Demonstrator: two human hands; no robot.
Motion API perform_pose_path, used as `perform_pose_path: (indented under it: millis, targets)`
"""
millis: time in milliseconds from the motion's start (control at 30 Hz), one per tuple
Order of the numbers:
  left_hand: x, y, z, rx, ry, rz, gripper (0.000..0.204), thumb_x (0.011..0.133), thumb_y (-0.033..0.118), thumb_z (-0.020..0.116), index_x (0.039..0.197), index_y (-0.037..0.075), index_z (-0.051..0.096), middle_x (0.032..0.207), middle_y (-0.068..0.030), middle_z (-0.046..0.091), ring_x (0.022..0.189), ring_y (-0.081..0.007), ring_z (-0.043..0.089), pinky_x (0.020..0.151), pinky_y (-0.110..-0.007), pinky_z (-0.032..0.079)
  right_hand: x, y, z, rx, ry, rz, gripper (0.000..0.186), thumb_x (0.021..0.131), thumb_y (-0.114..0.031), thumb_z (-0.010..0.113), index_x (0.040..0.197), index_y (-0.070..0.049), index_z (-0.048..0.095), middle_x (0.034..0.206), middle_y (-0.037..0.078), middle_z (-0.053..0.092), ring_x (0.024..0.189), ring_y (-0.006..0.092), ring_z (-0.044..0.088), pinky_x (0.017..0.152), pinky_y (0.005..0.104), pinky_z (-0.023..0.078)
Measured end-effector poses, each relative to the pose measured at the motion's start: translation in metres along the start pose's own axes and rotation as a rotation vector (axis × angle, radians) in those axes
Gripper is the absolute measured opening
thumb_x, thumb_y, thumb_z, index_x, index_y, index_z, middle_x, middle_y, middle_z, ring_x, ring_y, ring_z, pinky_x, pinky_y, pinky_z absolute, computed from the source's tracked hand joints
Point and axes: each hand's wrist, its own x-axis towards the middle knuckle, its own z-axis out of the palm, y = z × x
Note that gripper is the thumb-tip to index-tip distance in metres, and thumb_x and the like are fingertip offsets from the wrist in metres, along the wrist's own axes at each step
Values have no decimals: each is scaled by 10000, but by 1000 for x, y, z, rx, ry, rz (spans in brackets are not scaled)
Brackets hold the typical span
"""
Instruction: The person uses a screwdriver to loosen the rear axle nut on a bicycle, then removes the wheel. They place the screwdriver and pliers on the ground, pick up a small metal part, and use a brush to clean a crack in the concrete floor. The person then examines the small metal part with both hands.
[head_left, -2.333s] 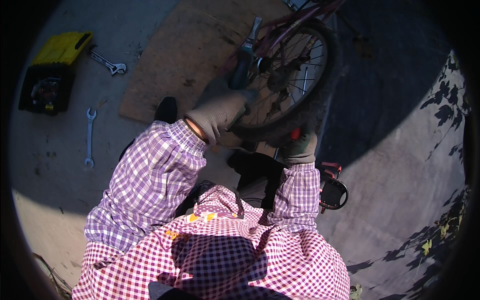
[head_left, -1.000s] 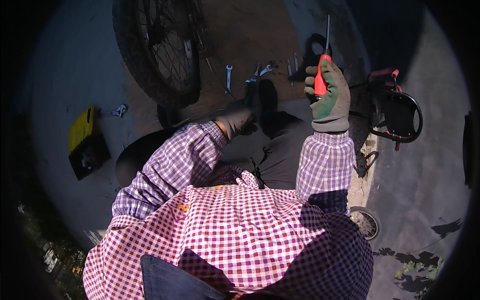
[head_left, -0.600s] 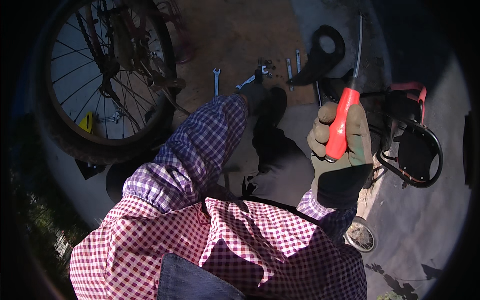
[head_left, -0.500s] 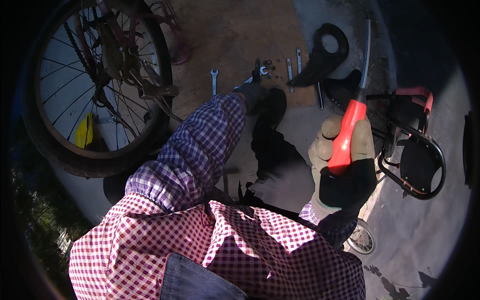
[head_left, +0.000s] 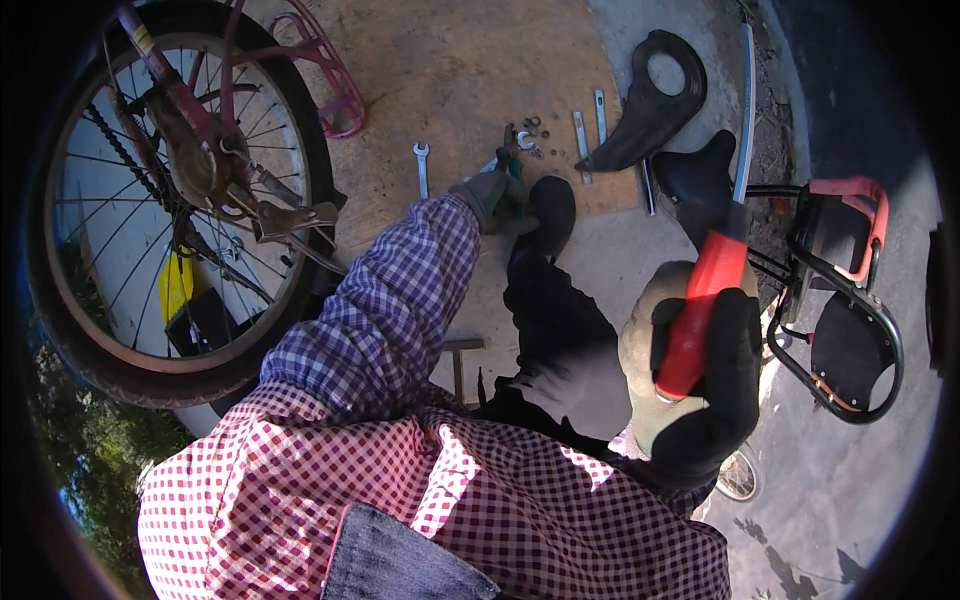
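Note:
My right hand [head_left: 690, 375], in a beige and dark glove, is closed around the red handle of a screwdriver [head_left: 700, 315]. Its long metal shaft points up toward the far edge. My left hand [head_left: 497, 200], also gloved, reaches down to a brown board [head_left: 430, 70]. One dark finger stretches across an open-end wrench [head_left: 524, 140], and the thumb is apart; whether it grips the wrench is hard to see. Several small nuts [head_left: 533, 122] lie just beyond the fingertips. Another open-end wrench [head_left: 422, 170] rests left of that hand.
A pink bicycle with a large wheel [head_left: 325, 170] fills the left side. Right of my left hand lie flat metal bars [head_left: 581, 145], a black chain guard [head_left: 655, 100] and a black saddle [head_left: 695, 175]. A black-framed seat [head_left: 850, 330] stands at the right, beside a small wheel [head_left: 738, 475].
The view has shifted and brightened. My right hand, still around the screwdriver, appears slightly lower and farther right. My left hand stays by the wrench and nuts, with its thumb now showing.

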Motion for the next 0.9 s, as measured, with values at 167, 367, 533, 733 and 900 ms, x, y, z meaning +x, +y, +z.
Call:
perform_pose_path:
  millis: [167, 367, 533, 733, 900]
  targets:
    - [27, -27, 32, 74, 108, -8, 290, 916, -1, 619, 1193, -72, 573, 1149, -241, 638, 1079, -366, 680, 850, -443, 665, 9, 19, -40, -71, 21, -23, 552, 1031, -320, 564, 1422, 60, 475, 943, 158, 691, 592, 170, 577, 517, 283, 435]
    - [-61, -11, 82, 307, 120, 105, 212, 885, 83, 699, 1063, -21, 652, 1029, -209, 726, 859, -267, 746, 588, -331, 594, -3, -26, -8, -343, 87, -126, 494, 1045, -293, 551, 1414, 30, 494, 971, 154, 693, 605, 165, 601, 531, 275, 452]
    - [-247, 34, 74, 553, -13, 335, 378, 820, 128, 764, 1146, 11, 614, 834, -123, 715, 618, -204, 694, 477, -319, 511, -46, -87, 112, 29, 33, -13, 502, 1015, -311, 620, 1394, -3, 501, 897, 124, 647, 627, 146, 584, 504, 266, 455]
    - [-321, -30, 177, 839, -299, 464, 530, 831, 161, 750, 1315, 42, 569, 804, -17, 610, 631, -93, 554, 574, -255, 466, -25, -107, -7, -291, 288, -25, 484, 992, -299, 676, 1341, 16, 561, 913, 97, 653, 678, 117, 627, 540, 220, 485]
    - [-359, -8, 157, 645, -404, 426, 604, 887, 129, 744, 1420, 0, 490, 916, -32, 630, 718, -83, 574, 634, -249, 488, 43, -64, -75, -359, 255, 119, 401, 931, -243, 711, 1240, 1, 635, 859, 55, 635, 627, 123, 614, 535, 241, 519]
